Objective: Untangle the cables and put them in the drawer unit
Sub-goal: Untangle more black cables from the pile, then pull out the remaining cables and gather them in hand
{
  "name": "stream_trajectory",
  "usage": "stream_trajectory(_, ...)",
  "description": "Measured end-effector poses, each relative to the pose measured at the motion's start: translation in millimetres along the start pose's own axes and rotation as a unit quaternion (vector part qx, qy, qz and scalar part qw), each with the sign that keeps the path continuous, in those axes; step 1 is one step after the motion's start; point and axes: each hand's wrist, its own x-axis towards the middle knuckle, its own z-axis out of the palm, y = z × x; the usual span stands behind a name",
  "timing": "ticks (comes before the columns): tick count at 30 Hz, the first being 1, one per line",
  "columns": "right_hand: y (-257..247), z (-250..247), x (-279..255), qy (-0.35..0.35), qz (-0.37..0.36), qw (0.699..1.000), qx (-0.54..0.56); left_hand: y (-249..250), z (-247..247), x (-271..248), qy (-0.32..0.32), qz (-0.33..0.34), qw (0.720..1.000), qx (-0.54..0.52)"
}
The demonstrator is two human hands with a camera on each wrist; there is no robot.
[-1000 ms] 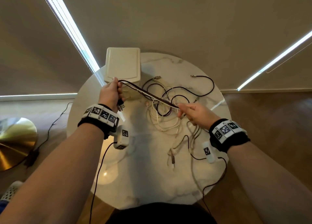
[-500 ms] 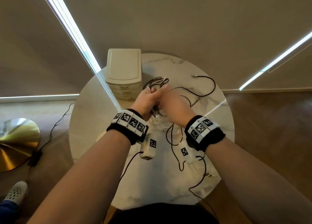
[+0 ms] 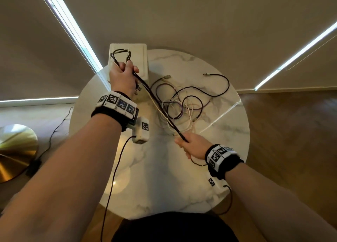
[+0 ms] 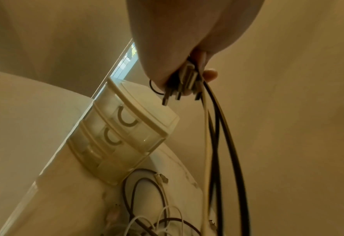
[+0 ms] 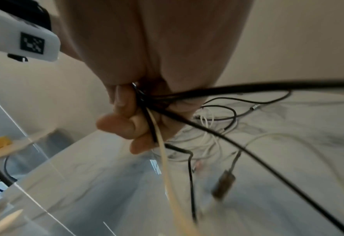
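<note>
A bundle of black and cream cables (image 3: 160,107) runs taut between my two hands above the round marble table (image 3: 164,187). My left hand (image 3: 124,73) grips folded loops of it over the cream drawer unit (image 3: 140,59), with plugs hanging below the fist (image 4: 179,89). My right hand (image 3: 189,147) grips the other end near the table's middle (image 5: 143,115). The drawer unit (image 4: 126,135) has its drawers closed. A tangle of black, purple and white cables (image 3: 182,105) lies on the table between the hands.
A single black cable (image 3: 224,81) curves toward the table's far right. Camera leads hang from both wrists over the near table edge. A brass lamp base (image 3: 14,150) sits on the wood floor at left. Blinds close off the back.
The hands, joined over the tangle half a second ago, have pulled apart: the left rose over the drawer unit with loops, the right drew back toward me, stretching the bundle.
</note>
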Motion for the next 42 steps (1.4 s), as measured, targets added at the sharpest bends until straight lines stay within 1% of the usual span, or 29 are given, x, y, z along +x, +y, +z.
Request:
stream_trajectory(2, 13, 9, -3, -0.008, 0.018, 1.000, 0.018, -3, -5, 2, 0.030, 0.001, 0.999, -0.011)
stream_trajectory(4, 30, 18, -10, -0.021, 0.039, 0.999, -0.007, -2, -14, 7, 0.049, 0.006, 0.998, -0.024)
stream_trajectory(6, 42, 27, -18, -0.041, 0.058, 0.997, -0.043, -4, -20, 9, 0.044, 0.010, 0.999, -0.006)
stream_trajectory(7, 44, 30, -22, -0.051, 0.067, 0.996, -0.042, -7, -21, 8, 0.036, 0.013, 0.999, 0.011)
stream_trajectory(9, 42, 35, -25, -0.061, 0.087, 0.994, -0.008, -13, -21, 4, 0.023, 0.023, 0.999, 0.040)
stream_trajectory(10, 41, 36, -23, -0.055, 0.103, 0.993, 0.021, -15, -21, 2, 0.023, 0.028, 0.998, 0.046)
stream_trajectory(12, 45, 38, -20, -0.031, 0.135, 0.986, 0.090, -16, -23, 3, 0.036, 0.029, 0.998, 0.051)
stream_trajectory(14, 51, 35, -19, -0.007, 0.142, 0.981, 0.129, -14, -29, 7, 0.056, 0.037, 0.997, 0.044)
stream_trajectory(16, 60, 29, -23, 0.007, 0.124, 0.987, 0.101, -11, -37, 12, 0.075, 0.051, 0.995, 0.040)
stream_trajectory(19, 66, 24, -30, -0.001, 0.114, 0.991, 0.070, -12, -45, 16, 0.088, 0.052, 0.994, 0.035)
stream_trajectory(22, 66, 23, -27, 0.018, 0.136, 0.987, 0.081, -14, -49, 19, 0.102, 0.055, 0.993, 0.037)
stream_trajectory(24, 66, 25, -25, 0.037, 0.167, 0.980, 0.102, -13, -48, 20, 0.115, 0.064, 0.991, 0.037)
stream_trajectory(25, 66, 26, -25, 0.035, 0.185, 0.977, 0.101, -13, -47, 21, 0.121, 0.071, 0.989, 0.042)
stream_trajectory(27, 61, 25, -28, -0.002, 0.217, 0.974, 0.059, -12, -45, 20, 0.123, 0.085, 0.988, 0.043)
stream_trajectory(29, 57, 23, -28, -0.041, 0.222, 0.974, -0.028, -12, -42, 17, 0.113, 0.088, 0.989, 0.037)
stream_trajectory(30, 58, 23, -27, -0.052, 0.211, 0.974, -0.056, -13, -39, 15, 0.104, 0.081, 0.991, 0.037)
stream_trajectory(32, 62, 25, -23, -0.080, 0.178, 0.980, -0.050, -15, -33, 7, 0.056, 0.050, 0.996, 0.054)
stream_trajectory(33, 63, 27, -23, -0.106, 0.166, 0.980, -0.034, -15, -31, 2, 0.007, 0.024, 0.997, 0.078)
stream_trajectory(34, 63, 29, -25, -0.133, 0.159, 0.978, -0.026, -16, -29, -4, -0.061, -0.010, 0.993, 0.104)
stream_trajectory(35, 63, 30, -26, -0.152, 0.154, 0.976, -0.028, -16, -28, -11, -0.142, -0.045, 0.981, 0.127)
stream_trajectory(36, 62, 30, -27, -0.159, 0.146, 0.976, -0.031, -18, -28, -16, -0.222, -0.073, 0.960, 0.153)
stream_trajectory(37, 61, 29, -27, -0.149, 0.137, 0.979, -0.026, -20, -28, -20, -0.291, -0.086, 0.936, 0.180)
stream_trajectory(38, 58, 26, -26, -0.124, 0.124, 0.984, -0.008, -22, -27, -25, -0.340, -0.085, 0.911, 0.215)
stream_trajectory(39, 51, 21, -24, -0.086, 0.108, 0.990, 0.019, -23, -26, -31, -0.370, -0.081, 0.892, 0.247)
stream_trajectory(41, 30, 7, -19, 0.019, 0.062, 0.995, 0.082, -20, -20, -47, -0.380, -0.067, 0.866, 0.317)
stream_trajectory(42, 18, -1, -15, 0.074, 0.034, 0.990, 0.118, -18, -16, -54, -0.378, -0.059, 0.850, 0.362)
